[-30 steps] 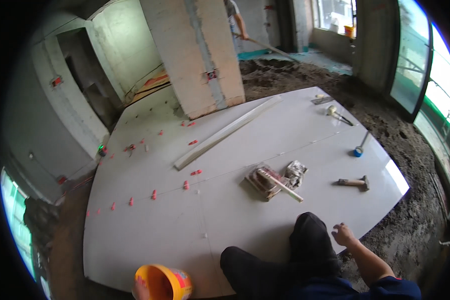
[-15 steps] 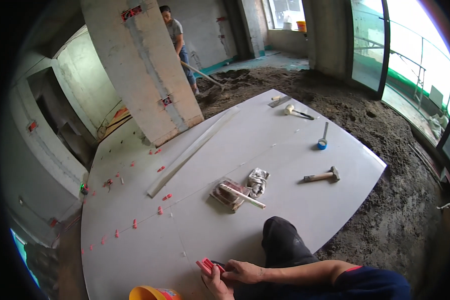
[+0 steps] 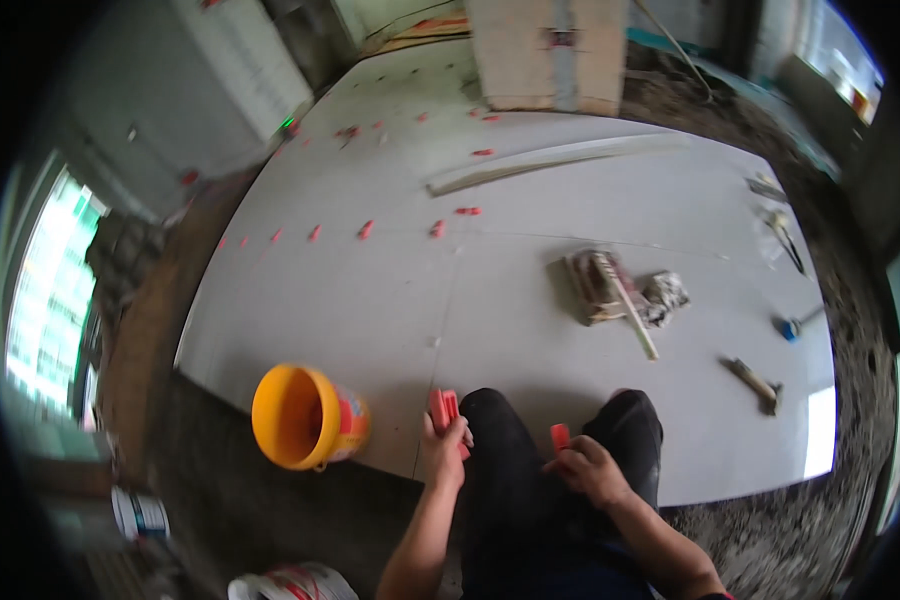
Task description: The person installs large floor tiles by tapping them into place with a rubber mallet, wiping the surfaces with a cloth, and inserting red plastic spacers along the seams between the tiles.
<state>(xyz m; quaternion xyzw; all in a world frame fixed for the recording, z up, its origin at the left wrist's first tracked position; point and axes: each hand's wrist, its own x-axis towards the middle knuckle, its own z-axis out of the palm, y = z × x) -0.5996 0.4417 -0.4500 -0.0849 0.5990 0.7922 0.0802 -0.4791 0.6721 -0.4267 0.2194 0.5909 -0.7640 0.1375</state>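
Observation:
My left hand (image 3: 442, 450) is closed around several red plastic wedges (image 3: 443, 405), above the pale floor tiles (image 3: 505, 330) beside my left knee. My right hand (image 3: 590, 468) pinches another red wedge (image 3: 560, 437) over my dark trousers, between the knees. A yellow bucket (image 3: 348, 425) stands just left of my left hand. More red wedges (image 3: 366, 229) lie in rows along the tile joints. A dirty bundle (image 3: 590, 290) with a pale stick across it and a crumpled cloth (image 3: 668, 292) lie ahead of my knees. A hammer (image 3: 755, 387) lies to the right.
A long pale straightedge (image 3: 525, 163) lies across the tiles before a concrete pillar (image 3: 510, 60). Trowel-like tools (image 3: 778, 225) and a blue-capped tool (image 3: 790, 330) sit near the right edge, beside dark mortar (image 3: 740, 540). A white pail (image 3: 140, 513) stands at lower left.
My left hand has come up from the bucket with red wedges; my hands met, then separated, each holding some. The view has swung left, and the co-worker is mostly out of sight.

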